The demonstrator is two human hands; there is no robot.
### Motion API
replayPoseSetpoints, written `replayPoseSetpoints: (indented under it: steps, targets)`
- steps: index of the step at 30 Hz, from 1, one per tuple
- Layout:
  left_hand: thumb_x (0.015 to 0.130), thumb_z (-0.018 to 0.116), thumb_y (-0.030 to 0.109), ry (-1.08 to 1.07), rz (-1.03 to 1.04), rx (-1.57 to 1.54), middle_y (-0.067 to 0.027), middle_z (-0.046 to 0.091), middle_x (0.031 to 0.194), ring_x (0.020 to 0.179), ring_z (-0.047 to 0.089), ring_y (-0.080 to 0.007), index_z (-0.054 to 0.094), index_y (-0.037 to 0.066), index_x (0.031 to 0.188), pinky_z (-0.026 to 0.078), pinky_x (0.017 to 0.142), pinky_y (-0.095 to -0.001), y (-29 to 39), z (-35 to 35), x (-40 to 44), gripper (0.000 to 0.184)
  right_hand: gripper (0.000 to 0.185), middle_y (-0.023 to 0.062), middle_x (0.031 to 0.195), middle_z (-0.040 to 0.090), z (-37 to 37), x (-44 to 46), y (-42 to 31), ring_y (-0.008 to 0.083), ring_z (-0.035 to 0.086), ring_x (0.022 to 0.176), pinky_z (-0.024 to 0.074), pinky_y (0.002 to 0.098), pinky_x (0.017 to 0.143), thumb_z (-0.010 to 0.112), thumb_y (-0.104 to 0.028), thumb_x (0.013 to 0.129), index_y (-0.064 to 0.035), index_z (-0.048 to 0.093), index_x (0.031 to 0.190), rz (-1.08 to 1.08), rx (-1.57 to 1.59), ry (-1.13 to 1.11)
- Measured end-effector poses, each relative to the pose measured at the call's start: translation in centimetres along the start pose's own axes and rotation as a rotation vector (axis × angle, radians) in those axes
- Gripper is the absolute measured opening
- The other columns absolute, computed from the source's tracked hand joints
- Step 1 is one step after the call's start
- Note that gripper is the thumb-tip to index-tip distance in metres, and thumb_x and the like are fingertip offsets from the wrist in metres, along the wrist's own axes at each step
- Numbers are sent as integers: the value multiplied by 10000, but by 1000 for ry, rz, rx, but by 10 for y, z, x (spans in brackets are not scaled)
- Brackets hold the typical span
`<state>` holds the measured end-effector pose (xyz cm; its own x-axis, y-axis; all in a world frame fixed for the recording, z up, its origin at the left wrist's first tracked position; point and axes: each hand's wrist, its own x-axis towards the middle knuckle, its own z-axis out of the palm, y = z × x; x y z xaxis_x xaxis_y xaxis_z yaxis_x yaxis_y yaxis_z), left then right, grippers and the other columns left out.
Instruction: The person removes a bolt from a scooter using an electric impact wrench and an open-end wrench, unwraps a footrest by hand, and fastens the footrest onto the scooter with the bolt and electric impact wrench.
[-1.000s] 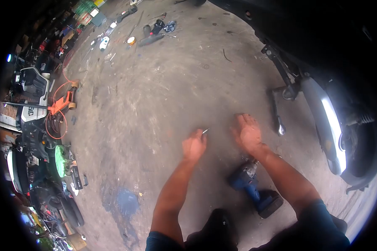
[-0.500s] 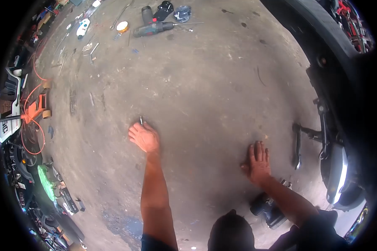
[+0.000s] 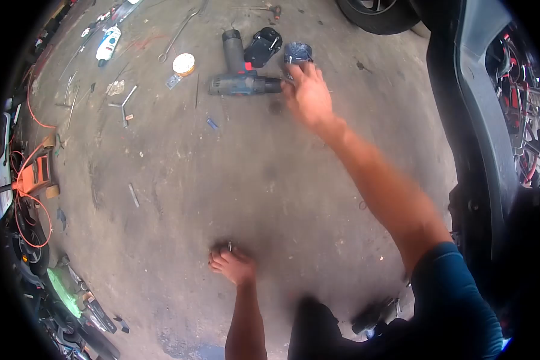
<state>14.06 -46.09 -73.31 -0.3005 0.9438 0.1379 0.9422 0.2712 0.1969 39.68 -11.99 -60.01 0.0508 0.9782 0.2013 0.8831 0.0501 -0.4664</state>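
Observation:
My left hand (image 3: 233, 265) rests low on the concrete floor, fingers bent, with a small metal piece (image 3: 230, 246) sticking out between them; its kind is unclear. My right hand (image 3: 311, 99) is stretched far forward, thumb and fingers apart, over the front end of a cordless drill (image 3: 240, 84). The drill lies on its side, chuck pointing right. Just beyond my right fingertips is a small dark plastic-wrapped item (image 3: 297, 53); whether they touch it I cannot tell. A black holder-like object (image 3: 263, 48) lies beside the drill handle.
A round white-topped tin (image 3: 183, 64), a long wrench (image 3: 177, 36), a three-armed wrench (image 3: 124, 106) and a white bottle (image 3: 108, 45) lie on the floor. An orange jack-like tool (image 3: 35, 175) stands left. Dark vehicle bodywork (image 3: 492, 120) borders the right, with a tyre (image 3: 381, 21) at the top.
My right hand has lifted off the floor and reached forward to the drill. My left hand stays on the floor with the metal piece. The view has shifted forward.

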Motion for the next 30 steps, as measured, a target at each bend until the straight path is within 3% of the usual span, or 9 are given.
replayPoseSetpoints:
  steps: [5,8,11,12,14,19,23,28,30]
  targets:
    - [908,539,166,-36,14,-27,-272,397,1284,1222,353,-501,411,-4,1157,281,957,-647,-5,0,-1,328,465,147,1458,394,37,111,2,360,337,1370,367,512,1080,588,-326,911,-158,547,1343,109,-160,-82]
    - [918,529,171,-52,9,-36,-250,371,1286,1254,328,-498,403,11,1153,269,972,-654,-3,-1,-1,311,477,217,1430,464,64,151,25,387,416,1337,390,405,1080,610,-282,924,-135,538,1372,93,-241,-241]
    - [923,522,171,-36,39,-39,-248,369,1284,1249,326,-494,395,8,1172,271,973,-646,-5,0,-1,324,478,225,1312,574,78,163,46,331,530,1240,428,349,1016,629,-272,921,-107,548,1362,217,160,-308]
    - [921,519,186,-34,25,-31,-224,376,1261,1215,346,-462,394,26,1150,281,970,-634,-3,-2,-1,307,426,187,1165,672,81,164,51,270,637,1076,467,324,934,649,-265,910,-69,615,1287,271,252,-261]
    - [916,514,216,-20,4,-11,-177,389,1213,1146,386,-397,391,62,1105,299,965,-609,1,-6,4,273,391,173,1160,678,76,158,50,317,633,1092,473,368,953,634,-329,898,-113,663,1223,282,149,-166]
    - [925,509,177,-32,17,-36,-228,397,1249,1199,370,-458,405,26,1136,287,962,-625,3,-9,7,279,222,149,1055,713,25,124,31,327,660,1031,513,383,892,669,-220,835,-117,758,1009,435,139,183]
    - [927,512,157,-29,-3,-39,-257,407,1267,1215,365,-485,423,12,1137,286,955,-625,2,-6,1,271,323,135,950,723,-14,88,65,278,687,950,512,354,864,651,-171,826,-65,689,1128,249,128,242]
    - [926,522,161,-30,7,-39,-256,407,1293,1212,371,-482,423,9,1148,296,943,-613,1,-8,0,287,412,220,1415,451,-9,61,67,364,489,1275,406,418,1071,636,-229,888,-181,598,1295,91,41,-38]
    - [925,521,161,-57,-37,-41,-251,407,1299,1215,370,-481,424,11,1153,297,941,-612,-2,-4,-3,289,444,232,1429,441,12,67,60,369,477,1293,393,412,1084,634,-245,891,-197,577,1329,79,21,-73]
